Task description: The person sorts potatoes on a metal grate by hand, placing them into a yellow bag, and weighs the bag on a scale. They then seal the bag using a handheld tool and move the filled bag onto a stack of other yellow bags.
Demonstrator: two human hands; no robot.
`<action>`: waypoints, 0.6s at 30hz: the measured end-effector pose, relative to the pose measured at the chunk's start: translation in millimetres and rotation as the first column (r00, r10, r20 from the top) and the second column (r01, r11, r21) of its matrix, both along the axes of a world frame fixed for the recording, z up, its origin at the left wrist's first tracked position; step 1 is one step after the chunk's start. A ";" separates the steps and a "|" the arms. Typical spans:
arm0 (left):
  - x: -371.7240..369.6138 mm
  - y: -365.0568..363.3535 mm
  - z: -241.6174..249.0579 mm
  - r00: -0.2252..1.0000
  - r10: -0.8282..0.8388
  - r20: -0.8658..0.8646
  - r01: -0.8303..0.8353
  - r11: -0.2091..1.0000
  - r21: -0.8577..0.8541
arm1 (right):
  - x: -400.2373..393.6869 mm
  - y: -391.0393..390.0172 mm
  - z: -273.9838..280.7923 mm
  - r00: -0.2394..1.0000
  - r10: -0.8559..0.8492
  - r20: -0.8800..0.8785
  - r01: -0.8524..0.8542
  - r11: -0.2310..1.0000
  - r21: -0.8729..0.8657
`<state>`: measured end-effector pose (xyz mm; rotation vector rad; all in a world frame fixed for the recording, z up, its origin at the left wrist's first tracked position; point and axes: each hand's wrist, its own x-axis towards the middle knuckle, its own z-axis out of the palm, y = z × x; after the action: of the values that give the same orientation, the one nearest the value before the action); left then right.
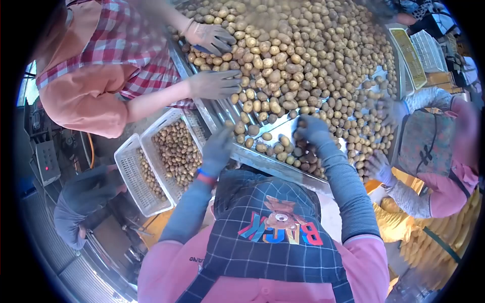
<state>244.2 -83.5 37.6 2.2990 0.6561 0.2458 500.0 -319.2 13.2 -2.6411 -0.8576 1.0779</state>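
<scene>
Potatoes [283, 65] lie heaped over a large metal sorting table [288, 170]. My left hand [217, 150], in a grey glove with a red and blue band at the wrist, is at the table's near left edge. Its fingertips reach up beside a few potatoes, and what they hold, if anything, is hidden. My right hand [313, 130], also gloved in grey, is over the potatoes near the middle of the near edge. Its fingers curl down among them, and I cannot make out whether a potato is gripped.
At the left, a co-worker's two gloved hands [214, 85] touch the heap; another worker's gloved hands [381, 169] are at the right edge. White crates [146, 202] with potatoes stand below left. Yellow sacks [439, 237] lie at lower right.
</scene>
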 end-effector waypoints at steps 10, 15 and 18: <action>66.4 -11.8 -1.9 0.841 -0.201 -0.502 0.289 0.952 0.102 | -82.8 -79.3 -16.9 0.772 -0.628 -0.102 0.573 0.617 0.539; 65.0 -36.2 -7.2 0.994 -0.099 -0.042 -0.014 0.269 -0.963 | -81.8 -75.5 18.2 0.676 -0.708 -0.203 0.641 0.429 0.636; 82.7 -86.2 14.5 0.999 -0.047 0.021 0.017 -0.086 -0.996 | -86.0 -63.6 48.7 0.852 -0.417 -0.316 0.517 0.578 0.631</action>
<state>327.0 -169.7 52.1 0.7128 0.4655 -0.2913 414.1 -382.7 61.9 -1.9288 -0.3627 0.5979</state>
